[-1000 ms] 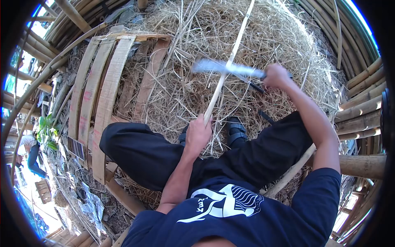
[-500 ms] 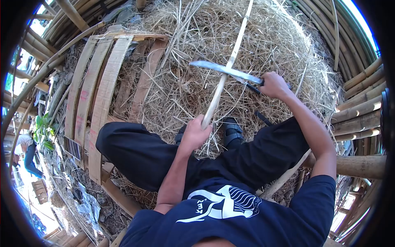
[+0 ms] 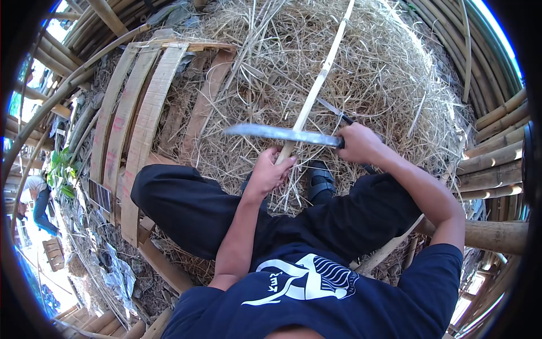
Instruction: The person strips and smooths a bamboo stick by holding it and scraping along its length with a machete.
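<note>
A long pale bamboo strip (image 3: 319, 85) slants up and away from me over the straw. Its near end sits in my left hand (image 3: 270, 174), whose fingers close around it. My right hand (image 3: 362, 144) grips the dark handle of a machete (image 3: 271, 132). The blade points left and lies across the strip just beyond my left fingers; its tip is slightly blurred. Beyond my right hand, a smaller knife (image 3: 333, 109) with a dark handle rests on the straw, partly hidden.
Dry straw and shavings (image 3: 384, 73) cover the ground. A slatted wooden pallet (image 3: 148, 104) lies on the left. Stacked bamboo poles (image 3: 497, 152) line the right side. My sandalled foot (image 3: 320, 182) is below the strip. Another person (image 3: 40, 203) is at the far left.
The machete has moved down along the strip toward my left hand, its tip shifting left. My left hand has risen slightly, with its fingers loosened a little.
</note>
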Motion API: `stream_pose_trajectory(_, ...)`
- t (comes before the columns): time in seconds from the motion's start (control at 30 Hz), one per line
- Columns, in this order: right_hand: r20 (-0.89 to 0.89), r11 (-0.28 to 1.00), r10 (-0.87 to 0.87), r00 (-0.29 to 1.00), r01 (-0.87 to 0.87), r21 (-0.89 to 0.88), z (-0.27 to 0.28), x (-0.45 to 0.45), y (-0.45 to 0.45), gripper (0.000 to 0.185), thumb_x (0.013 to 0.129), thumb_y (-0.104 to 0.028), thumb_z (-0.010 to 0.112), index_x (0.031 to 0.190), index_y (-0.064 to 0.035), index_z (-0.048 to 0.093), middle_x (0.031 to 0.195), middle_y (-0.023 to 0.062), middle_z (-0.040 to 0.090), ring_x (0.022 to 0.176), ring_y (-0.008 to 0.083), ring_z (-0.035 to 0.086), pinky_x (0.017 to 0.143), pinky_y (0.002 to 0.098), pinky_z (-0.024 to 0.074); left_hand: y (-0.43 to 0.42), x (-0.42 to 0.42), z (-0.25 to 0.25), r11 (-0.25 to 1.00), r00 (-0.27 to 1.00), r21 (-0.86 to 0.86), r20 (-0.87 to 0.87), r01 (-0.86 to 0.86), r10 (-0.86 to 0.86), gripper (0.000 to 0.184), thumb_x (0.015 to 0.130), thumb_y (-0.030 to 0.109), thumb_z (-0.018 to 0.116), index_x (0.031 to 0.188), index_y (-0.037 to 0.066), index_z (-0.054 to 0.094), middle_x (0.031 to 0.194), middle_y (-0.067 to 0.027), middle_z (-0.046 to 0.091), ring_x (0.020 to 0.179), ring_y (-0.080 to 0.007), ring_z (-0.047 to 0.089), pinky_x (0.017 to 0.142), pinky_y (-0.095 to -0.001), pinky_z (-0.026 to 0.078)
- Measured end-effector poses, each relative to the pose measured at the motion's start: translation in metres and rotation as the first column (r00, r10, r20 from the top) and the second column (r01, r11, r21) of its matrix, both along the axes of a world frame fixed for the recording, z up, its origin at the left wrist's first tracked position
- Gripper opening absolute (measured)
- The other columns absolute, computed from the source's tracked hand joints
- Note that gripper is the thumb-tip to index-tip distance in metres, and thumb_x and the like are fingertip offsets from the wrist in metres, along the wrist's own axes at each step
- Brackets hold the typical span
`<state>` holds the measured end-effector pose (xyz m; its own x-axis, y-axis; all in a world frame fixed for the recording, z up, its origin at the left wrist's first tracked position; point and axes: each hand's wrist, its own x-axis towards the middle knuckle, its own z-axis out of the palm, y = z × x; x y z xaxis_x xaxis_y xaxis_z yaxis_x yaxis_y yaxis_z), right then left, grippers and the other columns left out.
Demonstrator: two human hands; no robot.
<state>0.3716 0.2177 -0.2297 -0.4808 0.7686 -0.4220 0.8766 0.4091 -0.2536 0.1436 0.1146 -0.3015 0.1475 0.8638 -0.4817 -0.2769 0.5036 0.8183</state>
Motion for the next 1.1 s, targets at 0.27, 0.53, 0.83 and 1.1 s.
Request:
stream_pose_trajectory(0.27, 0.098, 0.994, 0.079, 0.992, -0.086, 0.070, -0.014, 0.010, 0.016, 0.022, 0.059, -0.017, 0.063, 0.072, -0.0002, 0.069, 0.068, 0.0209, 0.065, 0.069, 0.0378, 0.065, 0.071, 0.0435, 0.0545, 0.004, 0.013, 0.005, 1.000, 0.997, 0.006, -0.066, -0.029, 0.029, 0.012, 0.089, 0.015, 0.068, 0.093, 0.006, 0.061, 0.057, 0.0061, 0.048, 0.039, -0.0006, 0.036, 0.035, -0.0199, 0.024)
stream_pose_trajectory(0.53, 0.133, 0.976, 0.092, 0.987, -0.116, 0.184, -0.013, 0.021, 0.030, 0.021, 0.061, -0.018, 0.062, 0.072, -0.0005, 0.068, 0.072, 0.0206, 0.066, 0.071, 0.0352, 0.067, 0.071, 0.0424, 0.0557, 0.010, 0.013, 0.003, 1.000, 0.999, -0.008, -0.030, -0.026, 0.026, 0.016, 0.089, 0.014, 0.067, 0.097, 0.004, 0.057, 0.058, 0.0057, 0.047, 0.039, -0.0005, 0.035, 0.033, -0.0195, 0.025)
stream_pose_trajectory(0.83, 0.093, 0.835, -0.478, 0.873, 0.419, 0.357, 0.006, 0.093, 0.075, 0.028, 0.072, -0.017, 0.059, 0.090, 0.0007, 0.071, 0.081, 0.0208, 0.069, 0.072, 0.0324, 0.069, 0.075, 0.0414, 0.0560, -0.017, -0.021, 0.024, 0.999, 1.000, -0.043, 0.025, 0.012, -0.011, 0.022, 0.092, 0.018, 0.065, 0.102, 0.001, 0.056, 0.056, 0.0067, 0.042, 0.038, 0.0006, 0.033, 0.032, -0.0177, 0.025)
stream_pose_trajectory(1.1, 0.004, 0.968, -0.240, 0.971, 0.239, 0.079, -0.006, 0.026, 0.022, 0.027, 0.068, -0.019, 0.060, 0.085, -0.0016, 0.072, 0.076, 0.0227, 0.066, 0.073, 0.0381, 0.066, 0.075, 0.0452, 0.0546, -0.014, -0.013, 0.018, 0.998, 0.998, 0.055, 0.044, 0.044, -0.046, 0.022, 0.092, 0.013, 0.062, 0.110, 0.001, 0.057, 0.059, 0.0052, 0.048, 0.038, -0.0003, 0.036, 0.034, -0.0180, 0.027)
